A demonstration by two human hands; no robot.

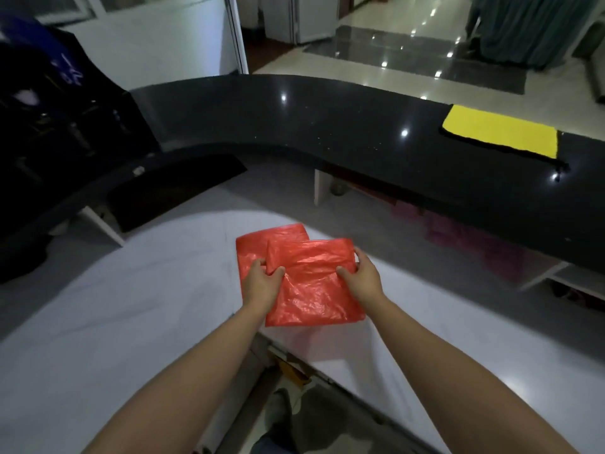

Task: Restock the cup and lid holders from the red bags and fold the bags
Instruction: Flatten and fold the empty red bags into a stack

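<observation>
Curving behind the pale grey tabletop [131, 290] runs a raised black glossy counter [294, 119] with a flat yellow cloth [501, 132] on it. Two thin red plastic bags lie on the tabletop: the folded rear bag [252, 250] looks finished, while the left hand [262, 283] and right hand [363, 273] pinch the front bag's [314, 290] side edges, seemingly mid-fold. Cup and lid holders are out of sight, so restocking cannot be judged.

Head-worn view, angled down, near counter [98, 306]
</observation>
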